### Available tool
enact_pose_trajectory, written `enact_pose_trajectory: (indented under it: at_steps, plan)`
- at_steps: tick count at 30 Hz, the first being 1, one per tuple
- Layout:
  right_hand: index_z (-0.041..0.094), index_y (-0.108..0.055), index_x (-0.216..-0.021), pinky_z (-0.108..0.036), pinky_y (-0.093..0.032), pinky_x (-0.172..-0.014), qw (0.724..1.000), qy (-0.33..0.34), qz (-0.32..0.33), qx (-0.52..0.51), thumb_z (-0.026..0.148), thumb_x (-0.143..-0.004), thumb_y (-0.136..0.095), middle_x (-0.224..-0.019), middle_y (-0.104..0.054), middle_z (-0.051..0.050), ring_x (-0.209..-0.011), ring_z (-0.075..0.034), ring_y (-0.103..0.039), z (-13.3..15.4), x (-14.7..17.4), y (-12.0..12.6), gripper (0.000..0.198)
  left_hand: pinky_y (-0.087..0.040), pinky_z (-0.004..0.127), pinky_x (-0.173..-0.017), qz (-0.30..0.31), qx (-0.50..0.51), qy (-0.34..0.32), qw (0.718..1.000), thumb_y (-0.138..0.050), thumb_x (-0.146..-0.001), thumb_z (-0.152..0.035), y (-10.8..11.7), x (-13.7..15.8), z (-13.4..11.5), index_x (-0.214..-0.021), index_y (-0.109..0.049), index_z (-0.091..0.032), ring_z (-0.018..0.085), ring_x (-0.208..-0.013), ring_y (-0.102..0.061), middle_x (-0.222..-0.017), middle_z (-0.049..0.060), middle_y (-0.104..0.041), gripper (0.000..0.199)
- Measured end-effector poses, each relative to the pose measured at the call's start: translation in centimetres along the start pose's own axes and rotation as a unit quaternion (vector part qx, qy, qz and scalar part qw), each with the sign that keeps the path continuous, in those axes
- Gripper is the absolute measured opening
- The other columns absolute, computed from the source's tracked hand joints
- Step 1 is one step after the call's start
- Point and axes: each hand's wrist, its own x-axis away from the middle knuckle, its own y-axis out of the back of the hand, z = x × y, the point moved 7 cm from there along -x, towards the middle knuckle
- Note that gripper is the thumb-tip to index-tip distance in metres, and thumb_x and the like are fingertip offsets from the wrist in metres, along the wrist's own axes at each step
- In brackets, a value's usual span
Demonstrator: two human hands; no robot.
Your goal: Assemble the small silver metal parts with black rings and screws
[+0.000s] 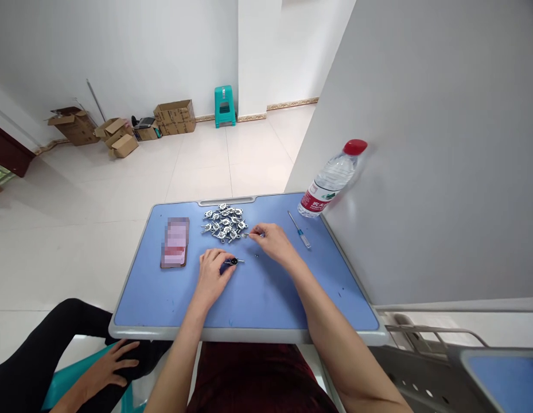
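My left hand (215, 271) rests on the blue desk top (244, 304). Its thumb and fingers close on a small black round part with metal ends (234, 261). Farther forward, my right hand (270, 238) pinches a small metal piece (245, 234) at the right edge of a pile of small silver metal parts (225, 222). The exact kind of these parts is too small to make out. Between my hands lie tiny metal bits (256, 255), perhaps screws. A screwdriver (301, 232) with a clear and blue handle lies right of my right hand.
A phone (175, 244) lies at the desk's left. At the back right stands a water bottle (330, 180) with a red cap, by a grey panel (442, 143). Another person's hand (107, 367) rests on their leg at lower left. Cardboard boxes (175, 117) and a teal stool (224, 106) stand beyond.
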Motion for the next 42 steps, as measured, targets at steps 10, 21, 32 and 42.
enact_pose_trajectory:
  at_steps: [10,21,32,42]
  plan:
    - [0.016,-0.072,-0.086,-0.024,-0.035,-0.063,0.990,-0.083,-0.034,0.112,0.017,-0.084,-0.056,-0.087,-0.073,-0.006,-0.077,-0.016,-0.061,-3.4,-0.5,5.1,0.016,-0.035,0.039,-0.093,0.005,0.007,0.013,1.000,-0.061,-0.086,-0.019,-0.1,-0.1,0.3,-0.097,-0.062,-0.024,0.023,-0.106,-0.053,-0.105,0.002,-0.066,0.013]
    - [0.019,-0.073,-0.096,-0.023,-0.041,-0.069,0.991,-0.065,-0.026,0.114,0.017,-0.088,-0.053,-0.096,-0.075,-0.005,-0.088,-0.017,-0.065,-2.5,-2.0,2.0,0.021,-0.036,0.040,-0.091,0.010,-0.007,0.007,1.000,-0.060,-0.086,-0.020,-0.1,-0.2,0.2,-0.098,-0.063,-0.024,0.023,-0.105,-0.054,-0.105,0.002,-0.067,0.013]
    - [0.019,-0.072,-0.105,-0.026,-0.043,-0.078,0.983,-0.065,-0.008,0.171,0.010,-0.089,-0.045,-0.114,-0.071,-0.008,-0.101,-0.020,-0.064,-3.3,-1.2,3.6,0.033,-0.036,0.040,-0.092,0.008,0.005,0.006,1.000,-0.059,-0.087,-0.019,-0.1,-0.1,0.4,-0.099,-0.062,-0.024,0.023,-0.105,-0.054,-0.105,0.002,-0.067,0.013]
    - [0.021,-0.073,-0.096,-0.027,-0.036,-0.062,0.955,-0.108,0.077,0.265,0.019,-0.084,-0.059,-0.100,-0.073,-0.008,-0.093,-0.022,-0.064,-4.6,-0.3,4.3,0.019,-0.036,0.040,-0.092,0.009,0.012,0.014,1.000,-0.058,-0.087,-0.020,0.0,-0.2,0.3,-0.098,-0.063,-0.024,0.023,-0.105,-0.054,-0.104,0.003,-0.067,0.013]
